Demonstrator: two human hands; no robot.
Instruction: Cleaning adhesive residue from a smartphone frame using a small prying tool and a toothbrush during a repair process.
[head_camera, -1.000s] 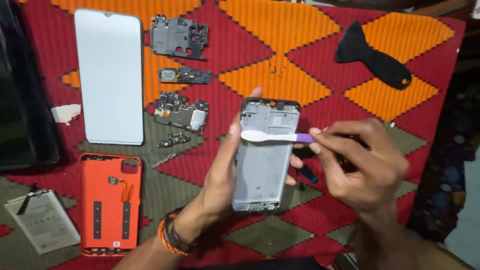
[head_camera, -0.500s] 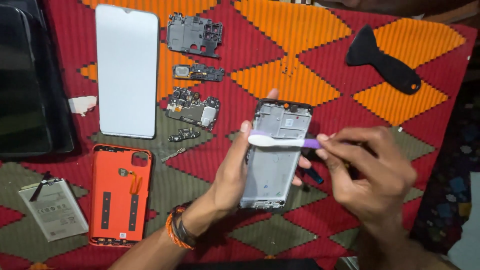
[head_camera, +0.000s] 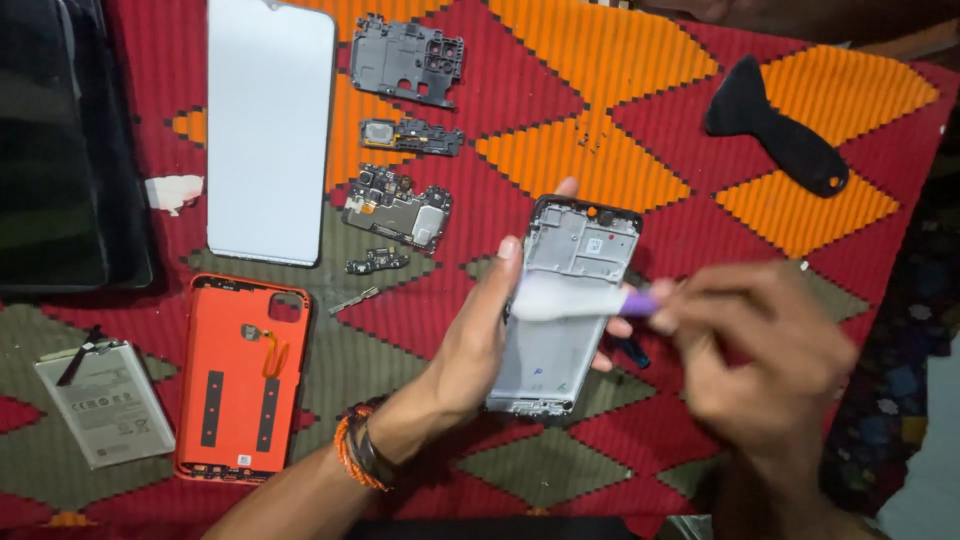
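My left hand (head_camera: 470, 345) grips a grey phone frame (head_camera: 570, 255) by its left edge and holds it just above the patterned cloth. My right hand (head_camera: 765, 355), blurred by motion, pinches the purple handle of a small brush. The brush's white head (head_camera: 550, 298) lies across the middle of the frame. A bead bracelet (head_camera: 355, 455) circles my left wrist.
On the red and orange cloth (head_camera: 620, 140) lie a white screen panel (head_camera: 268, 130), an orange back cover (head_camera: 245, 375), a battery (head_camera: 105, 400), a black inner cover (head_camera: 405, 58), circuit boards (head_camera: 398, 210), a black pry tool (head_camera: 775, 125) and a dark tablet (head_camera: 60, 150) at far left.
The camera view has drifted, so the parts sit further right and lower. My right hand has swept the brush a little leftward over the frame and is now blurred.
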